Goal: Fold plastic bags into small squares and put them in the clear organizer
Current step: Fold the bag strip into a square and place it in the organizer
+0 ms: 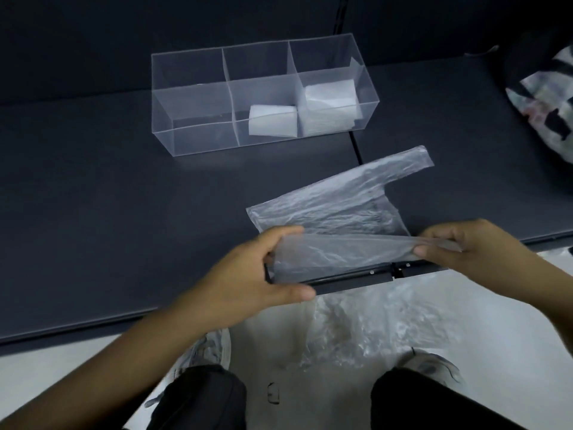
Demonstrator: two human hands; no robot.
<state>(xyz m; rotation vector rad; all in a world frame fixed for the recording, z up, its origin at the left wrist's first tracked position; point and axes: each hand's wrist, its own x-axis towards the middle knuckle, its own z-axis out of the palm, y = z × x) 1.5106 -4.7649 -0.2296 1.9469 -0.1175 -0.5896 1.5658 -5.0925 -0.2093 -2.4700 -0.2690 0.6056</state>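
fold under way on a thin, translucent grey plastic bag (335,193), its near edge lifted between both hands.

the left hand (260,268) curls round one end of that edge and the right hand (465,243) pinches the other end between thumb and forefinger. the rest of the bag lies flat on the dark grey shelf (124,212) just beyond the fingertips, handle pointing away. farther beyond them, the clear, six-compartment plastic organizer (192,119) holds a small white folded square (273,124) and a larger white folded stack (330,103) in neighbouring compartments, so a few bags seem done. a crumpled heap of clear bags (356,330) waits on the floor below the wrists. how many bags are in it, or in the stack, is unclear.
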